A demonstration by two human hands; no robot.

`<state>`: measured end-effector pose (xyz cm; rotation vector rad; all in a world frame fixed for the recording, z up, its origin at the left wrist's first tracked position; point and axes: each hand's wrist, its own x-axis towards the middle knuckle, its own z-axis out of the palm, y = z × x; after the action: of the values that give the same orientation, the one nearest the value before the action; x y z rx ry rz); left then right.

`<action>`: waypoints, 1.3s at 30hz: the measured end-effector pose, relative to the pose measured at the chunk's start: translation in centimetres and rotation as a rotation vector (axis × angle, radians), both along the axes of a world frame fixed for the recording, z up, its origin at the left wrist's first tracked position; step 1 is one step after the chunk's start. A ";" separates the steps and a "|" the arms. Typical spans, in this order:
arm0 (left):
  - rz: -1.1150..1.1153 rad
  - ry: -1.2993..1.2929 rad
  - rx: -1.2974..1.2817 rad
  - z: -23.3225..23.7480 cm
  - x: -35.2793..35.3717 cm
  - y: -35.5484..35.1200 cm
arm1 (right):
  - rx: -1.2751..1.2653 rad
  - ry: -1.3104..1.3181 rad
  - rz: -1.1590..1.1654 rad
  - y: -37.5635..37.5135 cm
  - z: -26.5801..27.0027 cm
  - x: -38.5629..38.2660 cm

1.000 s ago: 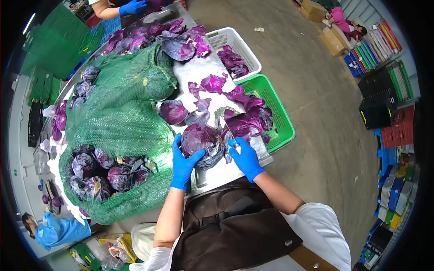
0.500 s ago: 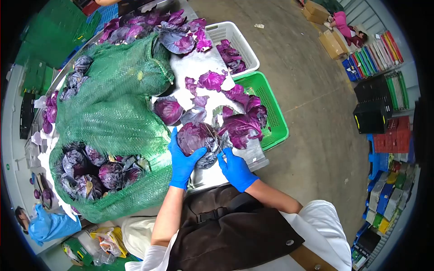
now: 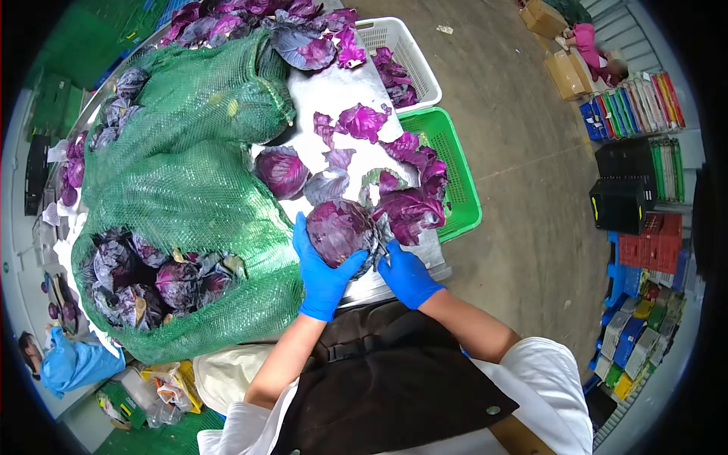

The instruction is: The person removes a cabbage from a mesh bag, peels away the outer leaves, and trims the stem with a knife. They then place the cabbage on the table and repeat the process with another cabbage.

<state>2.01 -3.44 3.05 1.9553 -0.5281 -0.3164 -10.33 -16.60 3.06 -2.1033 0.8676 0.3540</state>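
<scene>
My left hand (image 3: 322,274), in a blue glove, is closed around the left and near side of a red cabbage (image 3: 341,232) at the table's near edge. Against the cabbage's right side, my gloved right hand (image 3: 409,277) grips a small knife (image 3: 384,255), of which only a little metal shows. A dull outer leaf (image 3: 381,230) stands away from the head beside the knife. Loose purple leaves (image 3: 409,212) lie just beyond my right hand. Another cabbage piece (image 3: 282,172) rests farther up the metal table (image 3: 303,106).
Left of me, a green mesh sack (image 3: 182,182) holds several red cabbages (image 3: 180,284). A green basket (image 3: 464,182) and a white basket (image 3: 425,68) with leaves stand along the table's right side. Two other people, one in blue (image 3: 80,364), one in pink (image 3: 588,47), are farther off.
The view has shifted slightly. Both hands and the cabbage have moved a little right in view, and the cabbage has turned, with its outer leaf now standing out more at the right.
</scene>
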 end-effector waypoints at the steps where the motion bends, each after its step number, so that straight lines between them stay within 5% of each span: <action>1: -0.008 0.035 0.007 0.0 0.3 -0.1 | -0.008 -0.019 0.016 -0.2 -0.1 0.0; 7: 0.073 0.559 -0.173 0.1 7.0 -2.5 | -0.023 -0.089 0.044 -1.7 -2.6 4.8; 13: -0.062 -0.156 0.217 2.5 -1.0 -2.1 | 0.132 -0.084 0.037 -2.8 -1.0 -0.3; 19: 0.059 0.165 0.013 -0.3 3.7 -2.5 | -0.140 -0.064 0.139 -1.9 -5.9 3.6; 23: 0.059 -0.023 0.058 0.1 2.2 -1.5 | 0.117 -0.048 0.030 -2.2 -5.3 3.3; 27: 0.025 0.130 -0.220 -1.3 0.5 0.5 | 0.490 -0.161 -0.290 -1.4 -1.9 2.5; 31: -0.110 0.448 -0.398 0.3 0.0 0.6 | -0.133 -0.391 -0.179 -1.7 -2.9 -0.5; 32: -0.096 0.500 -0.378 1.4 0.1 -0.1 | -0.122 -0.314 -0.193 -1.7 -1.7 -1.1; 35: -0.076 0.198 -0.126 -0.4 1.4 -2.4 | -0.078 -0.334 -0.170 -2.1 -3.3 -1.6; 39: -0.025 0.248 -0.163 -1.2 1.9 -2.8 | 0.160 -0.406 -0.136 -5.0 -2.0 -0.2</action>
<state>3.87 -6.22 1.82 1.7237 -0.4040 -0.5086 -10.55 -21.65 1.10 -1.8653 0.7084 -0.0740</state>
